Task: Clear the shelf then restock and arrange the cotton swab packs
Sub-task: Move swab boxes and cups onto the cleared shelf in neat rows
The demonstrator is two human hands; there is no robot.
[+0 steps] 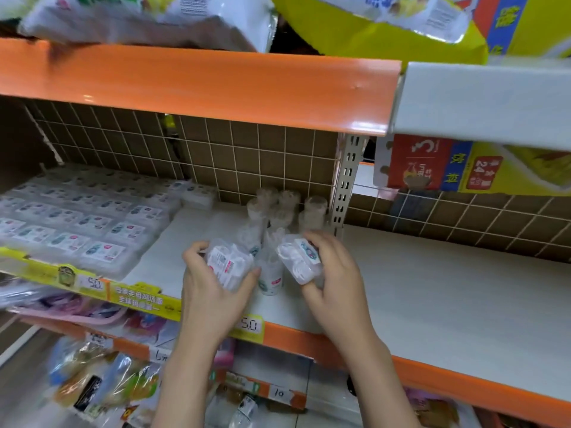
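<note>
Two clear plastic cotton swab packs are held over the white shelf board [432,288]. The left hand [213,282] grips one pack [227,265], its long axis tilting up-left; the right hand [333,273] pinches the other [298,257], tilted up-right. Upright round clear swab tubs [285,208] stand just behind.

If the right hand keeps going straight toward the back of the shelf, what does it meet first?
Probably the round swab tubs standing just behind it. The right hand grips a swab pack, and that pack would touch them first, though depth is hard to judge here.
</note>
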